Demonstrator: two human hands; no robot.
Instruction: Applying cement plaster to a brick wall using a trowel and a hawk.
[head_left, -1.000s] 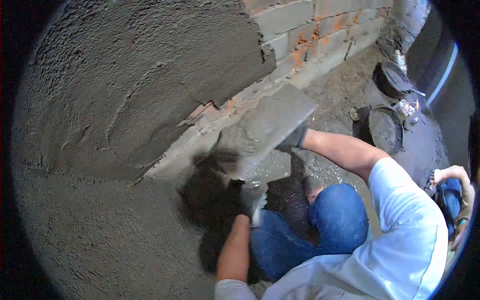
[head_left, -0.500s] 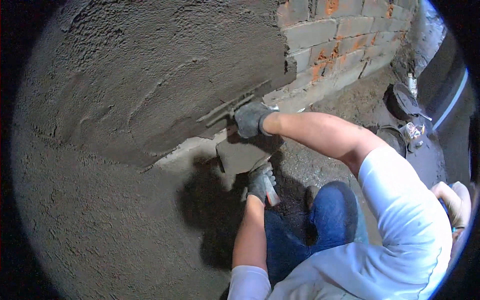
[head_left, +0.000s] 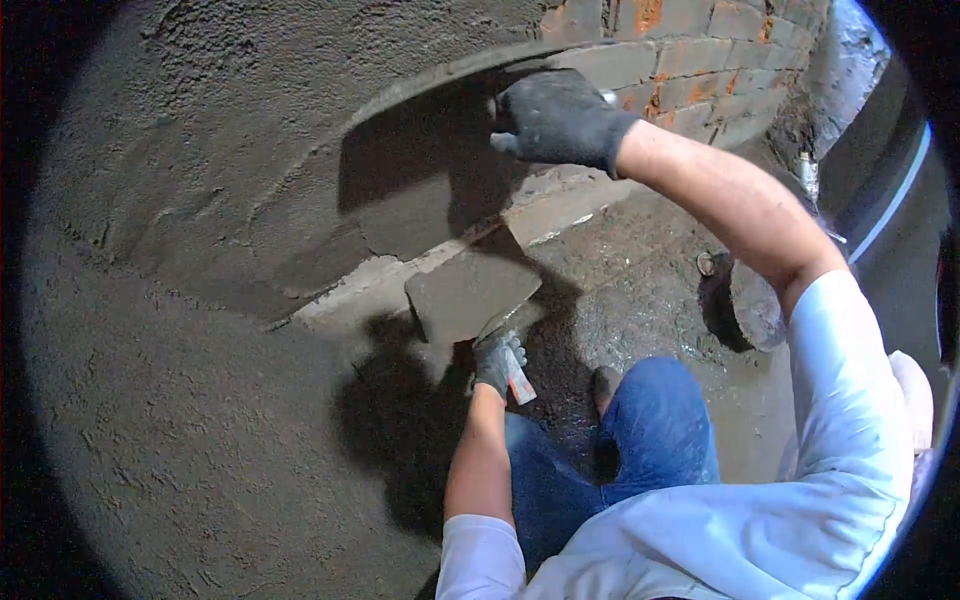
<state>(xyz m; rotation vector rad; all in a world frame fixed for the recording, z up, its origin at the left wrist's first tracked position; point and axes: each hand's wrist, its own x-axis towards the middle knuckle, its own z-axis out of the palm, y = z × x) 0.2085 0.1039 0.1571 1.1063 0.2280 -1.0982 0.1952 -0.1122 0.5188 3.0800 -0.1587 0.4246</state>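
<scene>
My right hand (head_left: 560, 118), in a dark grey glove, is closed around the handle of a plastering trowel (head_left: 425, 85). The long blade lies along the wall, its upper edge showing as a pale curve, and a dark shadow falls below it. Lower down, my gloved left hand (head_left: 494, 362) grips a hawk (head_left: 472, 288), a flat, roughly square board coated grey. A white-and-red piece (head_left: 520, 385) sticks out beside that hand, seemingly the handle. Wet grey plaster (head_left: 260, 190) covers the wall at the left and stops ragged above the wall's foot.
Bare grey blocks (head_left: 690, 70) with orange patches form the wall at upper right. Wet, mortar-strewn floor (head_left: 640, 300) runs along its base, with a round bucket (head_left: 757, 308) right of my knee (head_left: 660, 415). A pale shape (head_left: 912, 395) at the right edge is partly hidden.
My right hand has risen along the wall with the trowel, from low near the hawk to the upper plaster edge. My left hand still holds the hawk, slightly further left in view.
</scene>
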